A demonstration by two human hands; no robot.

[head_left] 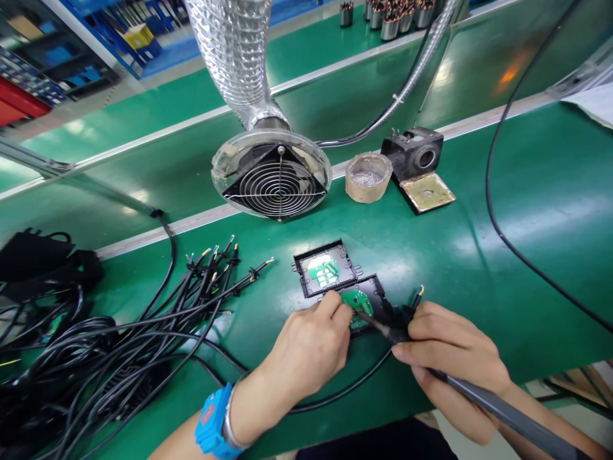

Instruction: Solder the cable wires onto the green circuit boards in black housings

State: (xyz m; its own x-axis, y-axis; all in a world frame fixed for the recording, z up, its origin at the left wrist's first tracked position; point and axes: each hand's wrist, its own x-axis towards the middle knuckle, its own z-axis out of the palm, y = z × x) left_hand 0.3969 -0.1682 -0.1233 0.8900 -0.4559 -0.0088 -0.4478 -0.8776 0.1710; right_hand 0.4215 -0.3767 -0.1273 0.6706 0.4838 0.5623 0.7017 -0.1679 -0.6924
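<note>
A green table (483, 275) carries the work, with a foil duct and fan hood (272, 182) hanging beyond the fingers. The fingers of the left hand (309, 342) are bunched at the left edge of the near circuit board (359, 300); their tips are hidden, so I cannot tell how far they close or what they hold. The fingers of the right hand (453, 358) are wrapped round a soldering iron (498, 406), its tip at that board, just beside the left fingertips. The likeliest harm is a burn, should the iron slip or the left fingers drift toward it; a nudge of the case could also shift the joint, and lingering heat might lift a pad or soften the plastic. The black cable (357, 383) running below both hands could tug if snagged by a wrist. The near black case (380, 300), right at the left fingertips, holds that board; the far black case (309, 249), just beyond them, holds another circuit board (326, 271). Farther beyond the fingers, a round tub (368, 191) contains silvery, solder-like bits, and beside it the iron stand (407, 150) has a shallow tray with a yellowish pad (428, 191)
</note>
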